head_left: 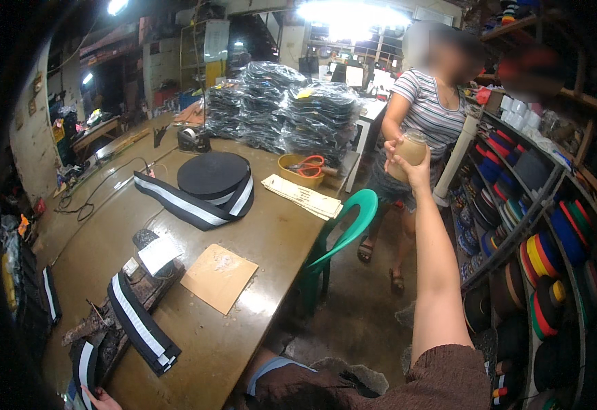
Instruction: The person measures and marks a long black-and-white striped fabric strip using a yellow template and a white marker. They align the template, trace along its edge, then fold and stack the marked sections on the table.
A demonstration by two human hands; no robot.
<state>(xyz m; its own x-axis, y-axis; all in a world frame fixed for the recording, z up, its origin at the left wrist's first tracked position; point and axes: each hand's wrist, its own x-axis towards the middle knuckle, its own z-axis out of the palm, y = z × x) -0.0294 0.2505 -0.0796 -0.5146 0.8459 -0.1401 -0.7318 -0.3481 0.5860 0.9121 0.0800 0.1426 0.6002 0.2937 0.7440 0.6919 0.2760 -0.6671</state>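
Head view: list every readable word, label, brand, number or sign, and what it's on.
No text reads clearly enough to quote.
Cream paper strips on the table: dark print, too small to read.
White paper slip: faint marks, too blurred to read.
Brown sheet: pale patch, no legible text.
Jar in the right hand: no readable label in view.

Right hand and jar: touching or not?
Touching. Head view shows it: the right hand curves around the jar, its thumb lying across the front.
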